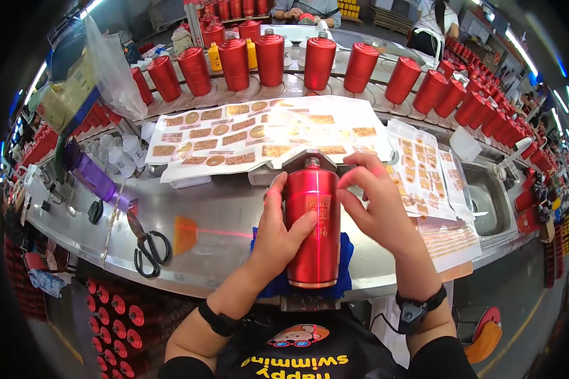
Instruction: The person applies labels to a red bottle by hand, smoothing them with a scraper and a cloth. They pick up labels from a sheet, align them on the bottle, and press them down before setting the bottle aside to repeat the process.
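A shiny red bottle point(311, 252) stands upright in front of me, its metal neck at the top and gold lettering on its front. My left hand point(277, 237) is closed round its left side, the thumb lying across the front over part of the lettering. At the bottle's upper right, my right hand point(379, 202) has its fingers bent but apart, the tips close to the side; nothing shows between them. A red laser line runs down and across the bottle. Behind its base lies a blue cloth point(346, 262).
White sheets of gold stickers point(208, 136) lie beyond the bottle; smaller sticker sheets point(420, 170) are at right. Black-handled scissors point(148, 252) and a purple bottle point(91, 174) are at left. Red bottles point(319, 63) line a curved conveyor. A sink point(496, 202) is at right.
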A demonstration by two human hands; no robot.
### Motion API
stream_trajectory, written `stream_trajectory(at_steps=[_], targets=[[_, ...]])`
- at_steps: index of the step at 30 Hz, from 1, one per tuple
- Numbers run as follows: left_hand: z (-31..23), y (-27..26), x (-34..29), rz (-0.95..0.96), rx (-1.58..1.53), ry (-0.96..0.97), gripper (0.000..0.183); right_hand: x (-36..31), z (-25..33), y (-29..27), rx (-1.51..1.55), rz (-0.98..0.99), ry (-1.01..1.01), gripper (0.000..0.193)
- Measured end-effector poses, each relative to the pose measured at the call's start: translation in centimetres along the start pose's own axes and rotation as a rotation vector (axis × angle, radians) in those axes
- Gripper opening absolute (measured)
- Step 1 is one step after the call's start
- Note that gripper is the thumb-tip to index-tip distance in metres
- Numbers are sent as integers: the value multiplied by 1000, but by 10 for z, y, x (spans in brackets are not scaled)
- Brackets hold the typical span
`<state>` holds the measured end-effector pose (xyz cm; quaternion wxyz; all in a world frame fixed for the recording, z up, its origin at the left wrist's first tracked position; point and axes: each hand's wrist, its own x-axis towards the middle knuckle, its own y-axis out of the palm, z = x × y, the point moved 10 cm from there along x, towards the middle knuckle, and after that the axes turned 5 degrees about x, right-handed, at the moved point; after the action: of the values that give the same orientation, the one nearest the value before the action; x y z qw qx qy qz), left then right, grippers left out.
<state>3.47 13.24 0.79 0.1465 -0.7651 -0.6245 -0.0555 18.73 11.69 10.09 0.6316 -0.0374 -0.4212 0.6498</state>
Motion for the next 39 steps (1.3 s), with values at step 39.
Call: stream_trajectory(at_steps=[39], targets=[[11, 6, 10, 107, -122, -45, 87, -52, -3, 34, 176, -8, -55, 49]])
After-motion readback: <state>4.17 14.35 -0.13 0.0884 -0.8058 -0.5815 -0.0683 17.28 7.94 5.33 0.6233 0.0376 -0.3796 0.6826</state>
